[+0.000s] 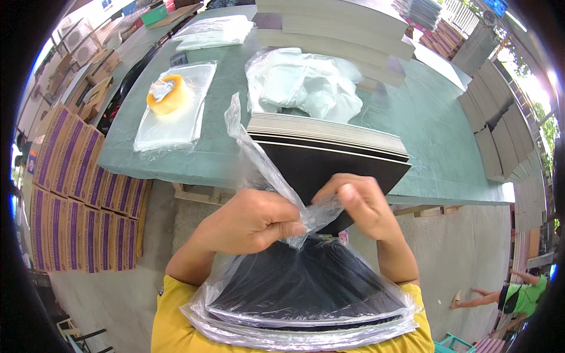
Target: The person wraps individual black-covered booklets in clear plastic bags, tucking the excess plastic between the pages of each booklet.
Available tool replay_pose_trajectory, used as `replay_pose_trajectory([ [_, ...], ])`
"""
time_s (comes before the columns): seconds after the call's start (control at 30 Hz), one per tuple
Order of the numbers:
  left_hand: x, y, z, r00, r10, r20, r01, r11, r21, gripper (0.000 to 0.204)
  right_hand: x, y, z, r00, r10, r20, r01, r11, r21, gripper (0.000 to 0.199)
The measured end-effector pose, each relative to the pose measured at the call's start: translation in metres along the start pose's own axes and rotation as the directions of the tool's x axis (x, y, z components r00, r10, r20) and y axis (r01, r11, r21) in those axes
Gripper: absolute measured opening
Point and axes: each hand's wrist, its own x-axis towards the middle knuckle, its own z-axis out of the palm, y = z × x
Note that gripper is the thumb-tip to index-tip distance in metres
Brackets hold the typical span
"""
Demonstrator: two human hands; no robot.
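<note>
A clear plastic bag (pixel 265 162) stands close against my yellow shirt with dark, flat boards (pixel 306 282) inside it. The bag's mouth is bunched above the boards. My left hand (pixel 259 222) is closed in a fist round the gathered film, and a loose strip of it sticks up past the knuckles. Beside it, my right hand (pixel 360 206) pinches the same film between thumb and fingers. Just beyond my hands, a stack of black boards with pale edges (pixel 326 134) leans over the table's near edge, partly hidden by the right hand.
On the green table (pixel 435 159) lie a yellow tape roll (pixel 166 100) on flat clear bags (pixel 170 130), and crumpled plastic (pixel 312 85). Large board stacks (pixel 335 29) stand at the back. Cartons (pixel 88 206) are piled at left. A person in green (pixel 527 294) is far right.
</note>
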Motion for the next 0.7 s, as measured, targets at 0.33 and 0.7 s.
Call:
replay_pose_trajectory([
  [0.33,0.001,-0.010,0.002,0.996,-0.069,-0.055,0.065,0.995,-0.070,0.021,-0.009,0.005,0.003,0.922,0.227,0.314,-0.323,0.898,0.298,0.017],
  [0.7,-0.023,-0.036,-0.046,0.320,0.014,-0.947,0.218,0.972,0.088,0.007,-0.019,0.008,-0.014,0.972,0.232,-0.029,-0.156,0.735,0.660,0.011],
])
